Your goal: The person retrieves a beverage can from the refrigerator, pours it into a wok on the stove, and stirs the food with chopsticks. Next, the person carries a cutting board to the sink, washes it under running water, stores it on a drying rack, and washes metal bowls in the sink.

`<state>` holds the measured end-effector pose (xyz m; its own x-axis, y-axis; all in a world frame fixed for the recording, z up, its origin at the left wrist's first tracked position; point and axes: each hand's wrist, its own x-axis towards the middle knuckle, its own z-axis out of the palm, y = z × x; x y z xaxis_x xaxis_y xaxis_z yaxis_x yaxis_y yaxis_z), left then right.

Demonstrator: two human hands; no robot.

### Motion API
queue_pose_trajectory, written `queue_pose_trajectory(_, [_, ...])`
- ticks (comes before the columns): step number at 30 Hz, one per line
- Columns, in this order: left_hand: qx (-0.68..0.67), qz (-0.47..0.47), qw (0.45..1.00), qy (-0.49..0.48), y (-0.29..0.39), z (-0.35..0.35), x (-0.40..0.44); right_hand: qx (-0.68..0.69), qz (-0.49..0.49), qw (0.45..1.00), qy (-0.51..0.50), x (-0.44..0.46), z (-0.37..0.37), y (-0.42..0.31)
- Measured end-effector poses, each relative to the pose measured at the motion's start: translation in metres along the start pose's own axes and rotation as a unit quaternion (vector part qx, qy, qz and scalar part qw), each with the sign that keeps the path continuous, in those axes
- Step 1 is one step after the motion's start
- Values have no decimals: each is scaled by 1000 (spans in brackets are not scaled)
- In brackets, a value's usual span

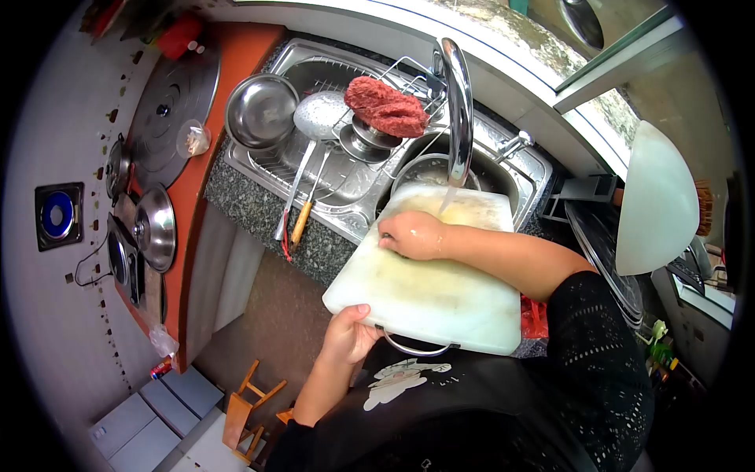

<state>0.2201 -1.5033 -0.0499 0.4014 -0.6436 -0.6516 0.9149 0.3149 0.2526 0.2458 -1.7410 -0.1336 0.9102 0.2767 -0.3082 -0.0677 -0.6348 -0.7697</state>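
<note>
A white cutting board with yellowish stains and a metal handle is tilted over the sink's right basin, under the running tap. My left hand grips the board's near left edge, thumb on top, beside the handle. My right hand is closed on the board's upper part, around something dark that is mostly hidden by the fingers. Water falls from the tap just beyond this hand. Below the board's far edge, a metal pot shows in the basin.
In the left basin's rack stand a steel bowl, a skimmer and small metal dishes beneath a red cloth. A wooden-handled utensil overhangs the granite counter. A white bowl-shaped object is at right.
</note>
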Motion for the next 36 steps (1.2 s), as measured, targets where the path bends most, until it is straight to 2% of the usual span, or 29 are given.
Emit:
queue_pose_trajectory(2, [9,-9,1000,-2,-5,-9,-3,-30,39,999,9,1,4,13])
queue_pose_trajectory(4, [22,-18,1000,-3,-13,-12,-11,-88,95,991,34,10,19,78])
queue_pose_trajectory(6, [39,-19,999,-13,-17,-10,-15,-60,311,948,-27,0,0,129])
queue_pose_trajectory(7, [46,-17,999,-20,-20,-7,-17,-86,355,929,57,-16,-8,137])
queue_pose_trajectory(9, [49,-14,999,-18,-25,-5,-24,-156,379,910,57,-31,6,209])
queue_pose_trajectory(12, [43,-17,999,-8,-31,-4,-27,-137,380,913,64,-59,-2,196])
queue_pose_trajectory(14, [42,-16,999,-9,-35,6,-30,-75,338,935,77,-69,-7,155])
queue_pose_trajectory(17, [101,-1,995,-18,-40,22,-41,57,176,981,61,-83,-4,53])
queue_pose_trajectory(18, [132,6,991,-22,-42,26,-44,75,110,991,32,-90,-4,7])
queue_pose_trajectory(20, [110,-1,994,-15,-42,25,-45,75,-9,997,22,-108,-5,-67])
queue_pose_trajectory(21, [100,-3,995,-11,-43,25,-45,61,-12,998,25,-112,-7,-83])
queue_pose_trajectory(23, [97,9,995,-12,-43,27,-42,38,47,997,55,-99,-2,-55])
queue_pose_trajectory(25, [95,25,995,3,-49,31,-40,0,184,978,101,-80,10,33])
queue_pose_trajectory(27, [98,18,995,-8,-49,31,-40,-58,327,933,138,-78,2,121])
queue_pose_trajectory(29, [101,20,995,-13,-50,33,-41,-93,340,929,110,-77,5,185])
queue_pose_trajectory(30, [105,23,994,-12,-49,34,-41,-86,320,938,101,-70,3,181])
queue_pose_trajectory(32, [119,22,993,-4,-48,38,-44,-56,269,957,90,-49,-2,139])
queue_pose_trajectory(33, [127,21,992,2,-48,41,-47,-39,189,977,87,-31,5,139])
queue_pose_trajectory(34, [134,20,991,11,-49,45,-51,1,178,982,69,-30,-14,92])
queue_pose_trajectory(35, [138,17,990,9,-49,48,-54,20,115,989,88,-18,-9,86])
queue_pose_trajectory(36, [143,15,990,8,-47,53,-59,26,111,990,82,-11,-14,69])
